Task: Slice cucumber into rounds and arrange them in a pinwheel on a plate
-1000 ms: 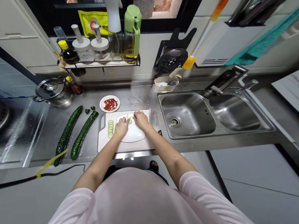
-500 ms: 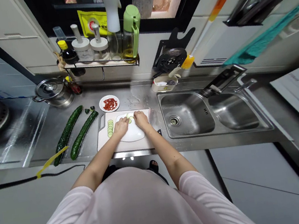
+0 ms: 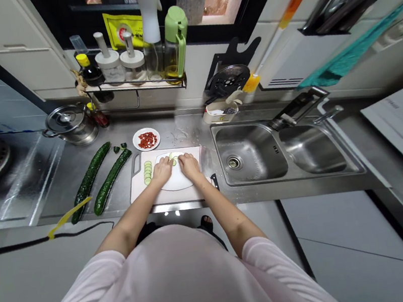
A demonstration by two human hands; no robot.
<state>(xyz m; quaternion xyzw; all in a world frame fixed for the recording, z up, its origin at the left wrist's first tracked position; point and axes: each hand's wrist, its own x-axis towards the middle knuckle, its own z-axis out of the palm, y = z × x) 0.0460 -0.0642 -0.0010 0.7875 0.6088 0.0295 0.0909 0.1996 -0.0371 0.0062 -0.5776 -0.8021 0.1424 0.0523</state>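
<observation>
A white plate point(image 3: 178, 180) lies on the light cutting board point(image 3: 139, 189), with a few pale green cucumber slices point(image 3: 174, 161) near its far rim. My left hand point(image 3: 163, 170) reaches over the plate's left side, fingers closed at the slices' edge. From the right, my right hand point(image 3: 189, 166) comes over the plate, its fingertips pinched on a cucumber slice. Fingertip details are small and partly hidden. On the board's left part, a row of overlapping cucumber slices point(image 3: 148, 172) lies beside the plate. A knife's dark handle point(image 3: 214, 181) shows at the board's right edge.
Two whole cucumbers point(image 3: 112, 181) and small cut ends point(image 3: 116, 149) lie to the left. A small plate of chopped red pieces point(image 3: 146, 139) stands behind the board. A lidded pot point(image 3: 71, 124) sits back left; a double sink point(image 3: 252, 156) is at the right.
My right hand has moved slightly left and nearer the slices on the plate. More of the knife handle shows beside my right forearm. My left hand stays about where it was.
</observation>
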